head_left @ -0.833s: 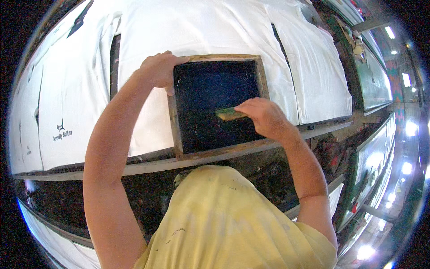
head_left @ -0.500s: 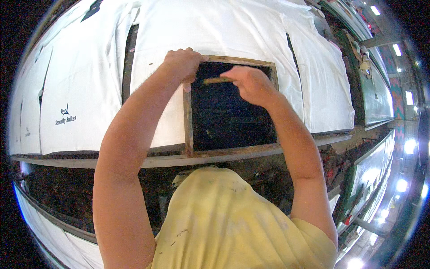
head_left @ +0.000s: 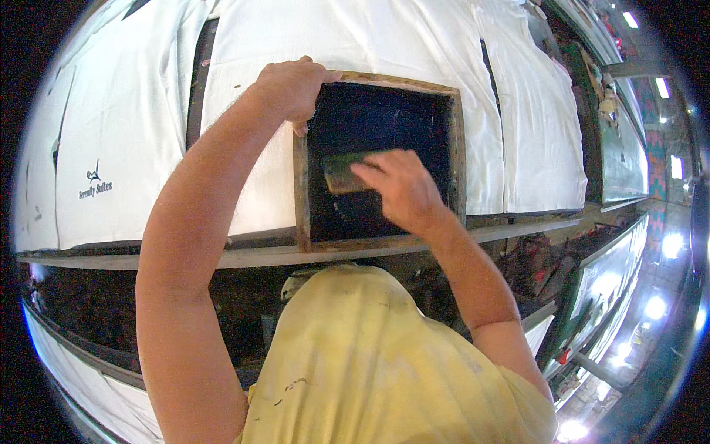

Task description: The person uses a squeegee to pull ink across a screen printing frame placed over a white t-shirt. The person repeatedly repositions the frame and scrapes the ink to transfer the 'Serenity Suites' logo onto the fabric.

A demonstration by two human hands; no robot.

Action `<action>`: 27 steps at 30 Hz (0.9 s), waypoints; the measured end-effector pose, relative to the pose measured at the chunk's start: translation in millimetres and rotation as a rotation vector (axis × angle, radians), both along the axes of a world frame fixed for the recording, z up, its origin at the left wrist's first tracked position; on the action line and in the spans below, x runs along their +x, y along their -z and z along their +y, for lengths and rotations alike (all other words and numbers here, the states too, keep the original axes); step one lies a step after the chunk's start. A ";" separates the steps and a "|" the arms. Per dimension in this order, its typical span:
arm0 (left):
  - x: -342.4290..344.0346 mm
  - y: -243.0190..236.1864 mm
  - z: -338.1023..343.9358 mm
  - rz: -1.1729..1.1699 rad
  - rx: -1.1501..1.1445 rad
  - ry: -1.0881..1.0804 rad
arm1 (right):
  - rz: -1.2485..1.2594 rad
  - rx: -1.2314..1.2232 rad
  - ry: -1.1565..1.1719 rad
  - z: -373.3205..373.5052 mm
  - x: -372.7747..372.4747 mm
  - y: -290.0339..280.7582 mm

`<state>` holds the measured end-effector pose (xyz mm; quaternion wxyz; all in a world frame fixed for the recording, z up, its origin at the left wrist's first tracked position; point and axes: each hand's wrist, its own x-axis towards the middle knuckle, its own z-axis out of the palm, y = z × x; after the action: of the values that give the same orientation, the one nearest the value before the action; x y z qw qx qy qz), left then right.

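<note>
Left hand: is grasping the far left corner of the frame; the left hand (head_left: pixel 292 89) is bending its fingers over the corner, with the thumb showing lower along the left side.
Right hand: is gripping a flat tool by its right end; the right hand (head_left: pixel 403 189) is reaching in over the frame's near right part.
Tool, one: the flat tool (head_left: pixel 342 174) is showing a dull greenish-brown face, somewhat blurred; it is sitting within the frame's outline, left of the middle. Whether it is touching the dark panel cannot be told.
Frame, one: the wooden frame (head_left: pixel 302 192), four-sided and worn brown, is lying on the middle cloth, its near side reaching the table's near edge.
Panel, one: the dark panel (head_left: pixel 392 111) is filling the frame, with a few faint pale marks showing.
Middle cloth: the white middle cloth (head_left: pixel 325 44) is spreading beneath and beyond the frame.
Left cloth: the white left cloth (head_left: pixel 122 133) is bearing a small dark print near its near edge.
Right cloth: the white right cloth (head_left: pixel 536 126) is lying beside the middle one, a narrow dark gap dividing them.
Table: the table (head_left: pixel 185 260) is carrying all three cloths, its pale edge running along the near side.
Clothing: the person is wearing a yellow shirt (head_left: pixel 370 355) with small dark marks.
</note>
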<state>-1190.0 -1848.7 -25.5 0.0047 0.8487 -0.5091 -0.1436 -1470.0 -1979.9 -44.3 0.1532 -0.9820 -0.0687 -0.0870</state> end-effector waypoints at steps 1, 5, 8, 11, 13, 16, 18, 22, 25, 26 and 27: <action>-0.9 -1.6 -0.3 0.003 -0.006 0.004 | -0.019 -0.007 -0.010 5.2 -11.9 2.3; -11.5 -24.1 -11.6 0.023 0.136 -0.052 | 0.003 -0.002 -0.014 19.4 -43.4 -4.0; -0.7 -4.4 -3.4 0.029 0.010 -0.015 | 0.061 0.082 -0.033 9.5 -46.4 -22.0; 1.7 -1.2 -5.7 0.046 0.029 -0.064 | 0.244 0.146 -0.025 -33.3 -16.7 -45.3; -2.7 -7.8 -9.7 0.056 0.079 -0.094 | 0.223 0.136 0.007 -68.6 7.1 -40.0; -8.7 -17.6 -11.3 0.054 0.082 -0.083 | 0.128 0.101 0.094 -115.4 46.1 -26.2; -16.9 -28.4 -17.5 0.018 0.155 -0.095 | 0.089 0.122 0.138 -138.4 57.3 -14.1; -18.4 -25.3 -13.5 0.023 0.140 -0.116 | 0.073 0.063 0.068 -131.1 39.9 -5.8; -19.8 -25.5 -11.2 0.031 0.143 -0.120 | 0.054 0.064 0.011 -105.0 -5.9 -3.6; -18.7 -23.6 -10.2 0.030 0.135 -0.124 | 0.042 0.064 0.000 -93.5 -23.3 -5.3; -15.6 -17.5 -11.6 0.032 0.123 -0.118 | 0.034 0.059 0.000 -84.1 -40.5 -6.8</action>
<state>-1205.7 -1860.2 -8.1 -0.0310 0.8733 -0.4484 -0.1878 -1510.5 -2064.1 -37.4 0.1833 -0.9783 -0.0636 -0.0724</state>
